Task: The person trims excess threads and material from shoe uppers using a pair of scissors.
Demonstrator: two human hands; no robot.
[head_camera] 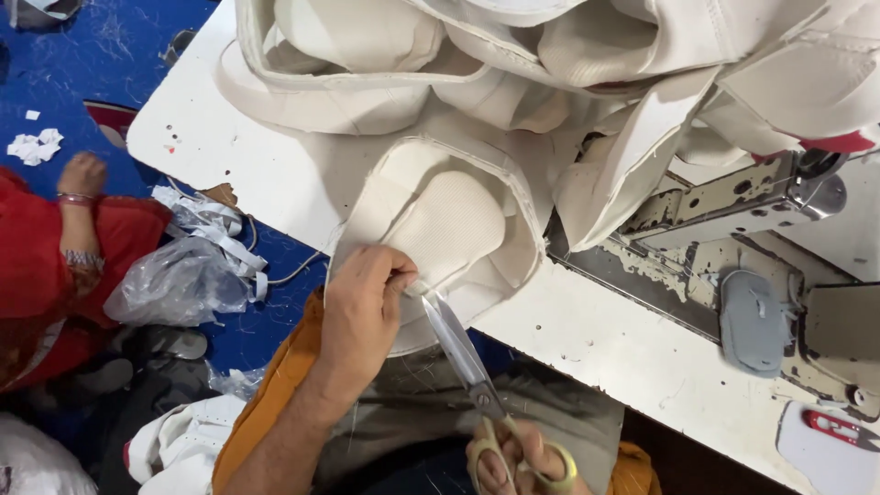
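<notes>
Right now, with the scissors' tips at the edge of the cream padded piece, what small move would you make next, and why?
Probably close the scissors for a short snip. Their blades are parted, with the tips at the edge of the cream padded piece, right beside where the left hand pinches it, and the right hand is in the handles.
</notes>
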